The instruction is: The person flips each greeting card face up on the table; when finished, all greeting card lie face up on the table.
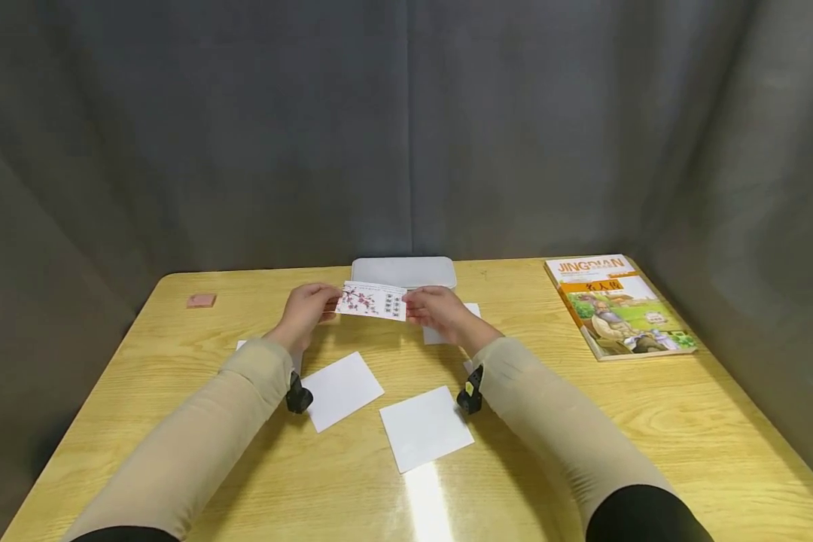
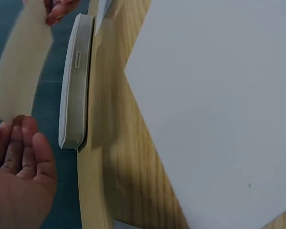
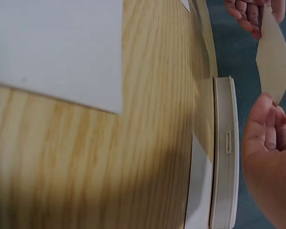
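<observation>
One plum-blossom card (image 1: 371, 301) is held in the air above the wooden table (image 1: 142, 361), just on the near side of the white case (image 1: 403, 272) at the far edge. The left hand (image 1: 306, 310) pinches one short end between thumb and fingers, and the right hand (image 1: 439, 309) pinches the opposite end. Blank white cards (image 1: 345, 391) lie on the wood nearer the body.

For a steady hold, I would grip only the outer margins, leaving the print uncovered, and match the pull on both sides, since thin stock like this probably buckles if the ends are squeezed together. Keeping the wrists equally high should stop it twisting.

Its long axis runs left to right, from hand to hand, with the right end slightly lower in the head view; whether that is height or turn, I cannot tell. The printed face is toward the head camera, branch (image 1: 359, 302) to the left, dark characters (image 1: 393, 305) to the right. Its plain back (image 3: 275, 62) shows in both wrist views.
</observation>
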Tool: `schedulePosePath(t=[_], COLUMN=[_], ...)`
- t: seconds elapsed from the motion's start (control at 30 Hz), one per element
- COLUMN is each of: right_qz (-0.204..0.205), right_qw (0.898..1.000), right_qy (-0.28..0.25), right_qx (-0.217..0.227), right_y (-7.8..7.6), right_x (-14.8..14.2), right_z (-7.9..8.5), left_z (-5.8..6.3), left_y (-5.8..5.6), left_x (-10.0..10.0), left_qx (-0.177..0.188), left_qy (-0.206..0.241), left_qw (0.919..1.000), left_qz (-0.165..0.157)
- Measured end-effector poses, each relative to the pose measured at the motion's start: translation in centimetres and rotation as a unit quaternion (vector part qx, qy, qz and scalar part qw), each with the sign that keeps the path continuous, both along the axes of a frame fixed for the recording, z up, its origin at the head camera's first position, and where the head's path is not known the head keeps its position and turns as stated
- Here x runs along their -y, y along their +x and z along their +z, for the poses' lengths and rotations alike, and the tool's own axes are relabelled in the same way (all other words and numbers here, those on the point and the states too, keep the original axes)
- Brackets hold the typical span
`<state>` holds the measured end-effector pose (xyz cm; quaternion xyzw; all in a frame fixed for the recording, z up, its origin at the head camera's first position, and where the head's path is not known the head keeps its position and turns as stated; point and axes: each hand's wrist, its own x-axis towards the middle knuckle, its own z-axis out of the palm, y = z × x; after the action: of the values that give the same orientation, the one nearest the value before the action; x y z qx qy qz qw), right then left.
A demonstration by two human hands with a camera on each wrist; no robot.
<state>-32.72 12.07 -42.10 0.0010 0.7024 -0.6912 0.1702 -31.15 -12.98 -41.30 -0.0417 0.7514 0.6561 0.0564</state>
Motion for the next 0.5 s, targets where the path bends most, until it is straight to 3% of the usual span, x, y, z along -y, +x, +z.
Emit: schedulePosePath(t=[0.27, 0.5], right_qz=[-0.022, -0.023], right_qw=[1.000, 0.999], right_qy=[0.017, 0.043], right_qx=[-0.009, -0.022], right_y=[0.13, 0.00], right_x=[0.60, 0.53], right_z=[-0.75, -0.79], left_z=[-0.98, -0.93], left_y=[0.07, -0.10], left_x=[0.01, -0.21], left_qx=[-0.020, 0.005], left_qy=[-0.043, -0.056], left_qw=[0.9987, 0.9980], left_qz=[-0.017, -0.030])
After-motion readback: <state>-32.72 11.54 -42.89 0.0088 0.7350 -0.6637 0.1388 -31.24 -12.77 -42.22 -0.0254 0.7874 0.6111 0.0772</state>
